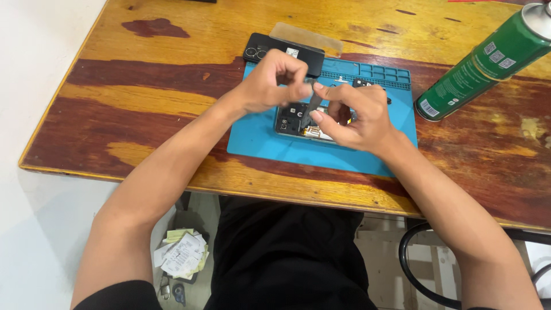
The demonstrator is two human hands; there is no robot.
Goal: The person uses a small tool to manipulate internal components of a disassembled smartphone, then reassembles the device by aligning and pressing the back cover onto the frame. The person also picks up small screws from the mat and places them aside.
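- Both hands meet over an opened phone (298, 121), which lies flat in the middle of a blue work mat (258, 138) on a worn wooden table (143, 92).
- The left hand (272, 80) pinches the top of a thin grey strip (313, 103), fingers curled tight on it.
- The right hand (356, 115) sits just beside it, thumb and fingertips on the same strip.
- A black back cover (270, 47) rests at the mat's far edge.
- A green spray can (488, 60) lies tilted off to the right.
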